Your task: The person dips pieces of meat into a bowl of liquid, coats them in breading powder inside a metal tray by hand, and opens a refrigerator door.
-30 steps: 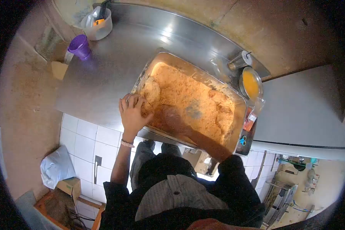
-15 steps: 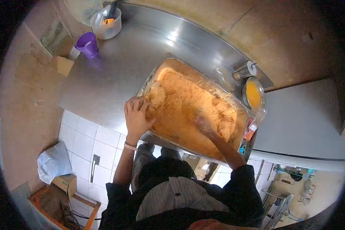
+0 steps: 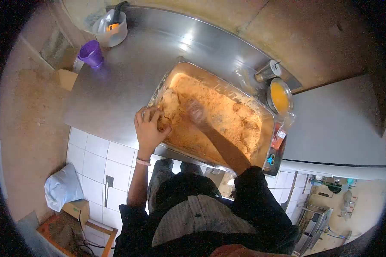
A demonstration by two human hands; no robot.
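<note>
A deep rectangular metal tray [image 3: 270, 128] holds a layer of orange-tinted, crumbly powder [image 3: 218, 100]. Coated lumps [image 3: 170, 103] lie in it at the left end, and more sit at the right end. My left hand [image 3: 149, 128] bends its fingers over the tray's left front edge, close to a coated lump. Deep in the powder's left half is my right hand [image 3: 196, 112], smeared by motion and dusted with powder. Its fingers cannot be made out, nor whether anything is in them.
The tray stands on a steel counter [image 3: 111, 94]. Along its right side are a bowl of yellow liquid [image 3: 280, 97], a metal canister [image 3: 268, 70], a red packet [image 3: 278, 139] and blue-handled scissors [image 3: 271, 159]. A purple jug [image 3: 91, 55] and plastic tub [image 3: 111, 32] stand back left.
My right hand has swept left and away from me through the powder, from mid-tray towards the left lumps. My left hand stays at the tray's edge. The view has shifted slightly.
</note>
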